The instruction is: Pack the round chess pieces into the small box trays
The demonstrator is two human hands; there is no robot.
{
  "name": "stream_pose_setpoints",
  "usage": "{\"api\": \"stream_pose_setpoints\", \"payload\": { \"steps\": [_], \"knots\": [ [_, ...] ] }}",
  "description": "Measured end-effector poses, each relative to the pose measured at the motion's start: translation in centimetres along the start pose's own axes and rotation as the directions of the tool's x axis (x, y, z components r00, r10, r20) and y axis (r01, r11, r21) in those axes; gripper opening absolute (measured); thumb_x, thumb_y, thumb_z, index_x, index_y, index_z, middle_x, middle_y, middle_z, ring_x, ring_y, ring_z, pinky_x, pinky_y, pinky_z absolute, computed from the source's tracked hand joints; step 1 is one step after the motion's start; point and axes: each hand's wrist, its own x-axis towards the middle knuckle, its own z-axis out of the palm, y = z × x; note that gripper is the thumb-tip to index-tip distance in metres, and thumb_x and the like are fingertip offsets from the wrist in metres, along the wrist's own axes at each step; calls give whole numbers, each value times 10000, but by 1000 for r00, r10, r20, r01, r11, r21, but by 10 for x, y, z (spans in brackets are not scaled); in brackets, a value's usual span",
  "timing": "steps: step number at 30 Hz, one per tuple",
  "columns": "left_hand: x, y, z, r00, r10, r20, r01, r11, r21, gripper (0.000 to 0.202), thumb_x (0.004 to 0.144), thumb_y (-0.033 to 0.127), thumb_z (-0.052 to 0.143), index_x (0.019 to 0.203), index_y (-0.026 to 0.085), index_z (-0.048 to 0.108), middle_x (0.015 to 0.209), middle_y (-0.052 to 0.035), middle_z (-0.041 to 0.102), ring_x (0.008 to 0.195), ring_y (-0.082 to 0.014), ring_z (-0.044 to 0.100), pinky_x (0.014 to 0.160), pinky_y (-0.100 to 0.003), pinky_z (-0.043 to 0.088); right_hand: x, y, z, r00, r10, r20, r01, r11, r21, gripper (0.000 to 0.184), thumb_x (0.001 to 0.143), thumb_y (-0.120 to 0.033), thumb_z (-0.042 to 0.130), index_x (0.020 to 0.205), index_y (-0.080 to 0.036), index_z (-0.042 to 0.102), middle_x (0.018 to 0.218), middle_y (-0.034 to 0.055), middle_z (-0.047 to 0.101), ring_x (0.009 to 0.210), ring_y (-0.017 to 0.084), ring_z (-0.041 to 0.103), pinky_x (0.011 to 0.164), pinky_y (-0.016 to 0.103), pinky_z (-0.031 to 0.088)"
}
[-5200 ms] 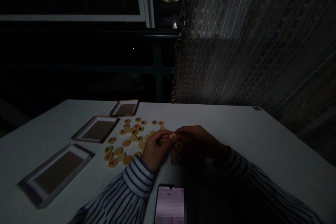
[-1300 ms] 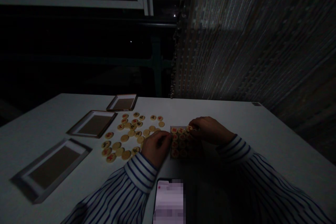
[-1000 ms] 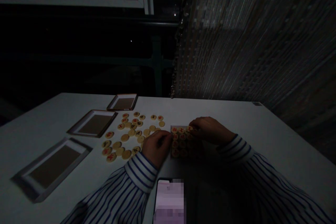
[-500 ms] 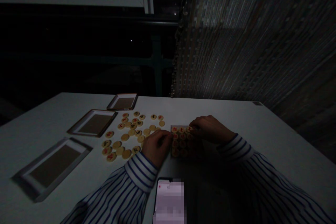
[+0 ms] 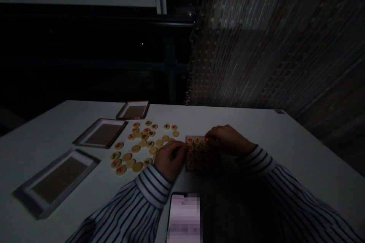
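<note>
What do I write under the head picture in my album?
Left hand and right hand at a box of red-marked pieces, loose pieces scattered to the left.

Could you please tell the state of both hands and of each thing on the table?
Left hand: half-curled, beside the box.
Right hand: fingers at a red-marked piece, grip unclear.
Box: open, holding rows of red-marked pieces.
Loose pieces: scattered, some showing characters, some blank.
Three shallow trays: open side up.
Phone: screen lit.
</note>
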Motion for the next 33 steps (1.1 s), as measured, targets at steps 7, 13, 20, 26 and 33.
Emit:
{"api": "stream_pose_setpoints", "payload": {
  "steps": [7, 13, 20, 26, 33],
  "knots": [
    [0, 1, -1, 1000, -14, 12, 14, 1000, 5, 168, 775, 271, 483, 774, 179, 623, 764, -29, 648, 719, -138, 594, 673, -276, 471, 1, -1, 0, 1000, 6, 0, -6, 1000, 4, 231, 800, -311, 452, 916, -218, 629, 902, 44, 652, 831, 182, 574, 681, 279, 353],
    [0, 1, -1, 1000, -8, 9, 8, 1000, -12, 166, 773, 276, 487, 785, 182, 624, 767, -28, 648, 718, -135, 593, 679, -271, 473, 0, -2, -1, 1000, 4, 7, -4, 1000, 13, 222, 801, -298, 453, 901, -216, 633, 897, 45, 653, 816, 176, 570, 683, 273, 351],
    [1, 3, -2, 999, -29, 24, 29, 1000, 11, 173, 774, 278, 485, 780, 182, 627, 774, -36, 651, 720, -143, 593, 682, -286, 472, 0, -2, -1, 1000, -9, -6, 9, 1000, -1, 227, 802, -286, 446, 923, -222, 628, 895, 40, 653, 822, 179, 575, 686, 276, 355],
    [0, 1, -1, 1000, -6, 17, 6, 1000, 2, 161, 774, 257, 484, 785, 176, 623, 775, -33, 649, 732, -138, 593, 691, -276, 468, -1, -2, -2, 1000, -16, 5, 16, 1000, -4, 235, 814, -295, 425, 920, -226, 623, 895, 37, 652, 820, 171, 575, 687, 270, 355],
    [0, -1, 0, 1000, -14, 14, 14, 1000, -4, 171, 778, 282, 483, 784, 187, 625, 771, -30, 648, 719, -136, 591, 675, -275, 471, 0, -2, -1, 1000, -8, 11, 8, 1000, 0, 238, 815, -306, 426, 932, -229, 619, 909, 37, 650, 832, 177, 573, 690, 276, 356]
  ]
}}
